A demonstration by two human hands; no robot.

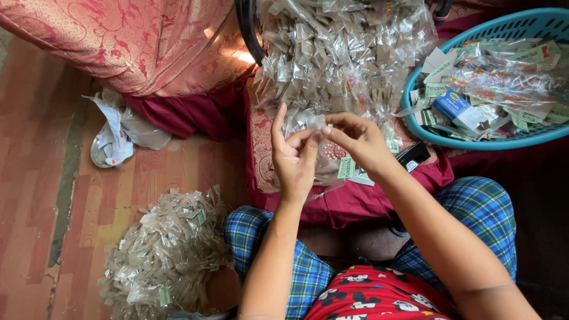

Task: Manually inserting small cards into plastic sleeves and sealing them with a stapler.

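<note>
Sitting on a red patterned floor [41,178], the person wore blue plaid trousers [261,243] and a red printed shirt [373,296], knees spread around a maroon cushion [349,204]. A pink brocade cloth [136,41] hung over something at upper left. A big heap of clear packets [344,53] lay on the cushion straight ahead. A teal plastic basket [474,142] sat to the right, holding paper labels, more packets and a small blue box [451,105]. A second pile of filled packets [166,255] rested on the floor beside the left knee. A crumpled white bag [121,133] lay near the cloth's edge, over a small metal dish.

Both hands were raised over the cushion, just in front of the big heap. The left hand [293,160] had its fingers curled, pinching a small clear packet [311,121] from below. The right hand [355,139] gripped the same packet's top edge between thumb and fingertips. A green-printed paper slip [349,169] and a small black object [413,156] lay on the cushion under the right wrist.
</note>
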